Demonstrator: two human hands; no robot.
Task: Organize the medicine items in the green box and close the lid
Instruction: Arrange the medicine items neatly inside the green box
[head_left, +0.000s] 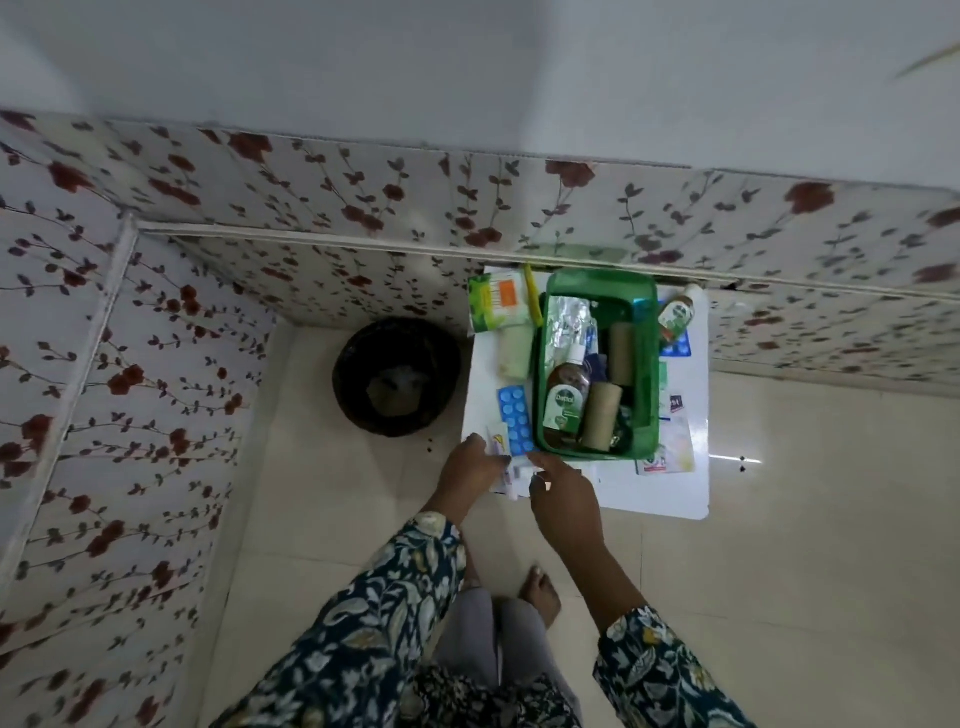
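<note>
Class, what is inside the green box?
Green box: a brown Dettol bottle, two cardboard rolls and foil strips. Whatever lies beneath them is hidden.

The open green box (644, 364) stood on the white bench (649, 493), holding a brown bottle (563, 402) and rolls. Both hands, left hand (470, 467) and right hand (563, 499), met over small packets at its near-left corner.

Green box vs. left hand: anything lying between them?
Head view: a blue blister pack lies flat on the white table, between the left hand and the green box, beside its left wall.
</note>
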